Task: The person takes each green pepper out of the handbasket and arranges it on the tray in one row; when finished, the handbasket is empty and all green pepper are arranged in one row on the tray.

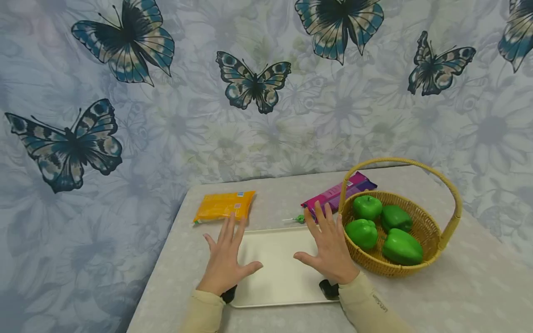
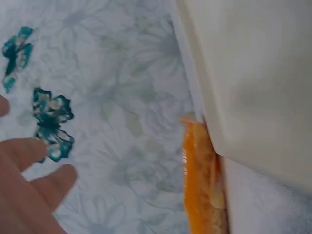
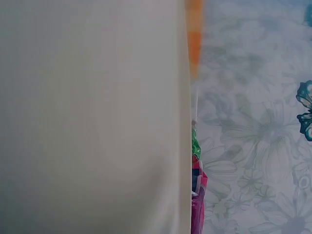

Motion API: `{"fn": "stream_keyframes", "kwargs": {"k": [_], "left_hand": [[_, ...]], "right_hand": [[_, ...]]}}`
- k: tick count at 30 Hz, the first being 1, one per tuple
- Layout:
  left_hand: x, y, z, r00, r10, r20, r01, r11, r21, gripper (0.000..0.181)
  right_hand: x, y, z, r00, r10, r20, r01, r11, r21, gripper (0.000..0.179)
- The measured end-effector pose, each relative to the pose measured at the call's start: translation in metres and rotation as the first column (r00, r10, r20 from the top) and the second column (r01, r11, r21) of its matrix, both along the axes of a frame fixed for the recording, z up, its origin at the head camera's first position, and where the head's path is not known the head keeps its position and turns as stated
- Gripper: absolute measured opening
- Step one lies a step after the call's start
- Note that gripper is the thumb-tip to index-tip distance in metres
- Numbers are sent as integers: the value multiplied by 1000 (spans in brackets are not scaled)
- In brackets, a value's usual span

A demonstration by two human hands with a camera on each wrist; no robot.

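Note:
A cream rectangular tray (image 1: 275, 263) lies on the table. My left hand (image 1: 225, 261) hovers above its left side, fingers straight and spread, holding nothing. Over the tray's right side my right hand (image 1: 331, 249) is held likewise, palm down with fingers spread, near the basket. Some left fingers (image 2: 53, 183) show at the edge of the left wrist view; the right wrist view shows the tray (image 3: 92, 117) but no hand. Beyond my left fingertips lies an orange packet (image 1: 225, 206). Behind my right hand are a purple and pink packet (image 1: 337, 194) and a small green item (image 1: 300, 218) with a thin stick.
At the right stands a wicker basket (image 1: 433, 259) with a tall arched handle (image 1: 451, 199). It holds a green apple (image 1: 368, 207), a green bell pepper (image 1: 361, 233) and other green produce (image 1: 402, 247). A butterfly-patterned cloth (image 1: 291, 143) hangs behind the table.

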State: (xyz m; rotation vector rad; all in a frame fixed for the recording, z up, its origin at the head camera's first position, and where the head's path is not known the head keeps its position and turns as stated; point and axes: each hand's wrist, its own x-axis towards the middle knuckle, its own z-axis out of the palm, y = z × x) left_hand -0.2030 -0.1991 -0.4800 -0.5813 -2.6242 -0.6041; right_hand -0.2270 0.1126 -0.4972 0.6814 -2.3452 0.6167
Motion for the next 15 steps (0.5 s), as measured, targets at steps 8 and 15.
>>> {"fn": "stream_keyframes", "kwargs": {"k": [8,15], "left_hand": [[60,-7,4,936,109,333,-81,992,-96,116],[73,-29,-26,771,-14,637,-53,995,87,114]], "right_hand": [[1,1,3,998,34,48,-33,999,-21,109],[3,1,4,996,43,72,-41,999,-34,107]]}}
